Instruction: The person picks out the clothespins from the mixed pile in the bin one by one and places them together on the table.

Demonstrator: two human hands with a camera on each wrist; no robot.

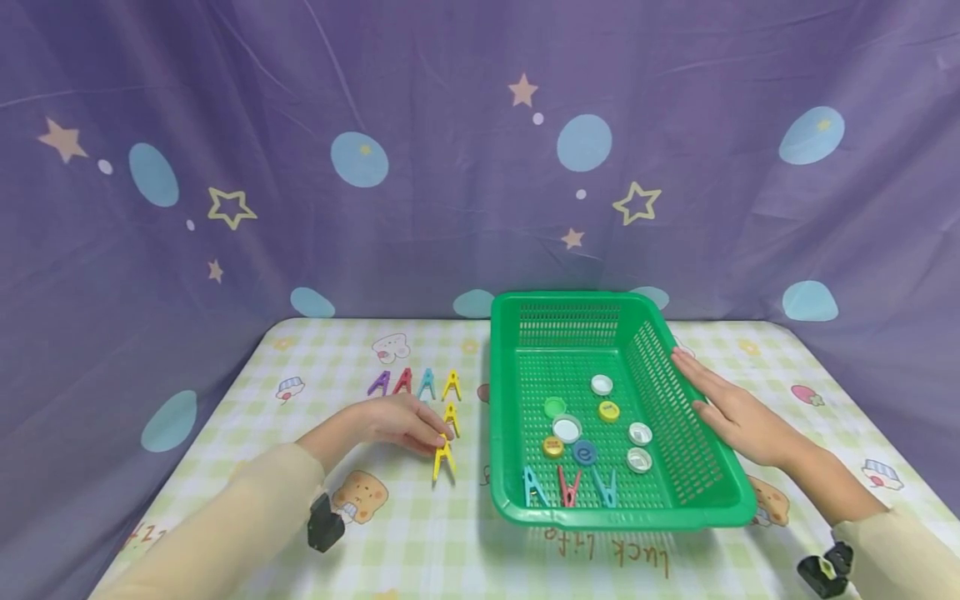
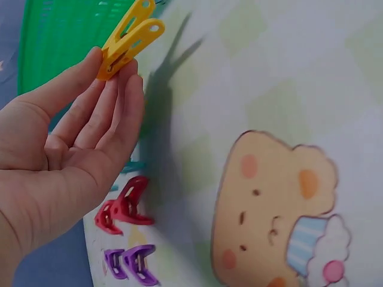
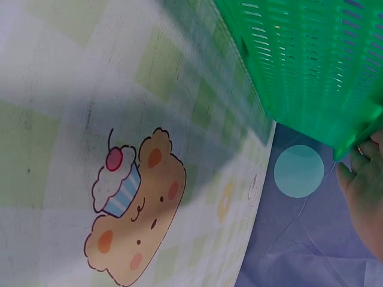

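Note:
My left hand pinches a yellow clothespin between thumb and fingertips, left of the green basket. In the left wrist view the clothespin points away from the palm, its handle ends apart. Just beyond that hand on the cloth are a purple clothespin, a red one, a blue one and two yellow ones; the hand hides part of this group. My right hand rests with straight fingers against the right rim of the green basket.
Inside the basket lie several bottle caps, among them a blue cap and a yellow cap. Two blue clothespins and a red clothespin are at its near end. A checked cloth covers the table; a purple curtain hangs behind.

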